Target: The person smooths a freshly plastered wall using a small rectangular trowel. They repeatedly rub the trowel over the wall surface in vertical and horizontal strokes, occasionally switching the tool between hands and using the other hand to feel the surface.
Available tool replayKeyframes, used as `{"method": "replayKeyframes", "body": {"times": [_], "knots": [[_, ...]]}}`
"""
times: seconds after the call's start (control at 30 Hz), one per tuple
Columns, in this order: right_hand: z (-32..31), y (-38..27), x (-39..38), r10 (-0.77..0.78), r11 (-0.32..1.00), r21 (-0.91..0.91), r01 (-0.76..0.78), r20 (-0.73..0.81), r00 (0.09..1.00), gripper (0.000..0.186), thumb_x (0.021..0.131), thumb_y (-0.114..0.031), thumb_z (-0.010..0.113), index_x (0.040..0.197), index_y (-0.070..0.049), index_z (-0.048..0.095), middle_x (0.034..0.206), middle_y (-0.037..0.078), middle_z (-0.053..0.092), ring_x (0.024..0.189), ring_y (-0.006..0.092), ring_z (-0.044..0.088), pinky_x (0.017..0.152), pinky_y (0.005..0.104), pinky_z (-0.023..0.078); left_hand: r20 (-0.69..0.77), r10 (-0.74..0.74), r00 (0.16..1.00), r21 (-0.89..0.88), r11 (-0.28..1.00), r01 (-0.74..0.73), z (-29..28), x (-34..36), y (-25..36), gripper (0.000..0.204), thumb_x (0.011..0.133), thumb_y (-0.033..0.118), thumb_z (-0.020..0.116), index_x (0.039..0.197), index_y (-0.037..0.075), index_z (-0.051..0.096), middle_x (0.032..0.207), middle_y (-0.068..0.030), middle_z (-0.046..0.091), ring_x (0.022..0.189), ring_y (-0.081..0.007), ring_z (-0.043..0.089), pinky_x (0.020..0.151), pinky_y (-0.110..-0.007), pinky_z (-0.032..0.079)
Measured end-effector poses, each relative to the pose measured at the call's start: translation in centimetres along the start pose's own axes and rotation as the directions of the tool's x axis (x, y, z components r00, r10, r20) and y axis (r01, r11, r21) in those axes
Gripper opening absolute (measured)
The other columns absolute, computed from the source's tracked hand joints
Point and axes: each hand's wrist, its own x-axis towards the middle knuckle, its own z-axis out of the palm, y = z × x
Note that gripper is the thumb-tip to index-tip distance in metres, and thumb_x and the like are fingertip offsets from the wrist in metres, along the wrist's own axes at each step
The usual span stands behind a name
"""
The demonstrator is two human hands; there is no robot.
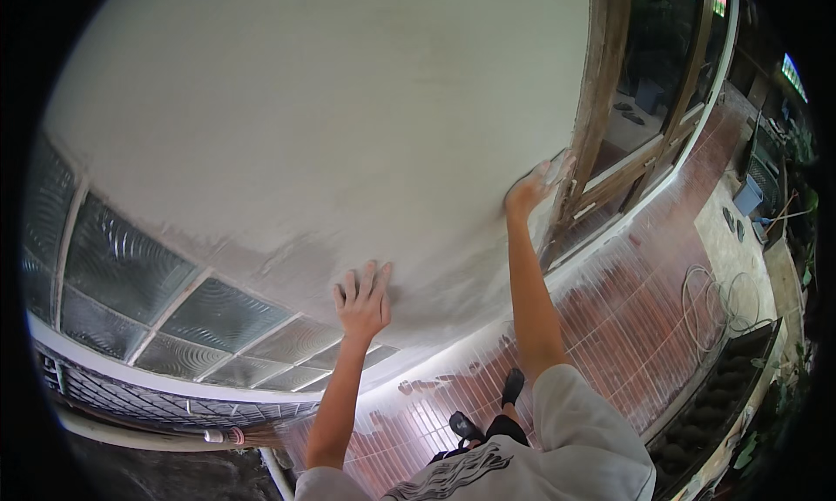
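Observation:
My left hand (362,302) rests with spread fingers on the pale, dusty plastered wall (287,91), just above a row of patterned glass blocks (122,279). My right hand (533,192) is raised higher, against the wall beside a brown wooden door frame (590,83). Its fingers lie over a flat, pale item with a dark edge, pressed to the wall, which I cannot make out. Smudges and grey patches show on the plaster between my hands.
Below is a dusty red tiled floor (627,318), where my feet stand. At right are a coiled hose (697,309), sandals (736,226), a blue bucket (747,194) and a dark trough-like edge (714,405). A pipe (157,433) runs low at left.

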Motion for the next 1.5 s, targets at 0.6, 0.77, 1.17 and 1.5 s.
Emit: {"method": "replayKeyframes", "body": {"times": [0.6, 0.77, 1.17, 1.5], "knots": [[6.2, -21.0, -1.0, -0.827, 0.490, 0.112, 0.864, 0.371, 0.421, 0.056, 0.097, -0.042, 0.046, 0.151, -0.025, 0.044, 0.159, 0.006, 0.037, 0.148, 0.0323, 0.028, 0.119, 0.0589, 0.011, -0.411, -0.308, 0.858, 0.134, 0.910, 0.392, -10.1, 20.0, -7.5, 0.048, 0.101, 0.029, 0.038, 0.145, 0.017, 0.054, 0.159, -0.0149, 0.034, 0.151, -0.0406, 0.017, 0.121, -0.054, 0.002], [8.9, -28.2, 2.7, -0.891, 0.361, 0.149, 0.921, 0.348, 0.293, 0.059, 0.097, -0.044, 0.047, 0.153, -0.027, 0.039, 0.159, 0.007, 0.034, 0.149, 0.0307, 0.024, 0.120, 0.0573, 0.010, -0.545, -0.426, 0.722, 0.060, 0.839, 0.540, -12.3, 23.5, -10.0, 0.048, 0.102, 0.028, 0.036, 0.147, 0.019, 0.051, 0.159, -0.0138, 0.034, 0.151, -0.0396, 0.019, 0.121, -0.052, 0.002], [4.6, -15.2, -3.7, -0.891, 0.108, 0.323, 0.940, 0.451, -0.053, 0.057, 0.094, -0.042, 0.051, 0.149, -0.028, 0.046, 0.159, 0.003, 0.037, 0.150, 0.0289, 0.025, 0.118, 0.0624, 0.009, -0.490, -0.549, 0.677, -0.042, 0.790, 0.611, -8.2, 17.8, -6.4, 0.054, 0.099, 0.029, 0.039, 0.149, 0.009, 0.045, 0.158, -0.0163, 0.035, 0.149, -0.0454, 0.020, 0.120, -0.057, 0.006], [2.5, -12.2, -8.5, -0.811, -0.024, 0.459, 0.888, 0.510, -0.285, 0.079, 0.076, -0.035, 0.069, 0.150, -0.038, 0.042, 0.161, -0.009, 0.032, 0.149, 0.0150, 0.025, 0.115, 0.0564, 0.021, -0.431, -0.594, 0.679, -0.055, 0.768, 0.638, 1.7, 4.7, 1.6, 0.055, 0.098, 0.027, 0.045, 0.144, -0.002, 0.046, 0.156, -0.0203, 0.037, 0.147, -0.0492, 0.021, 0.118, -0.063, 0.010]]}}
